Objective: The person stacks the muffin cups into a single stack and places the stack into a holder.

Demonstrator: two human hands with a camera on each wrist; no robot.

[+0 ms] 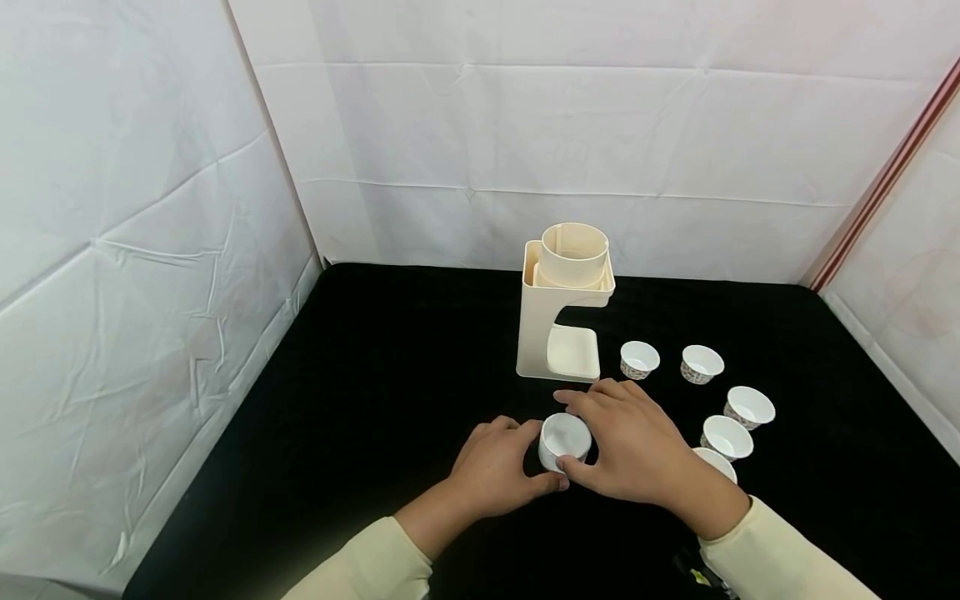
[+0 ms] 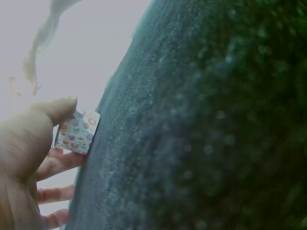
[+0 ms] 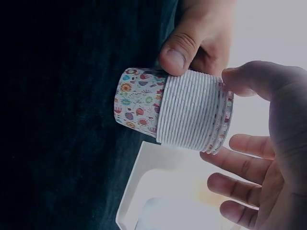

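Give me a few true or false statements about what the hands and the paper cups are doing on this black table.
1. Both hands hold the stack of nested paper cups. True: the left hand and right hand grip it from either side.
2. The cream dispenser lies tipped on its side. False: it stands upright behind the hands.
3. Single cups stand on the table on the right hand's side. True.
4. The single cups stand upside down. False: their open mouths face up.
5. The stack's outer cup is plain white. False: it bears a coloured flower print.
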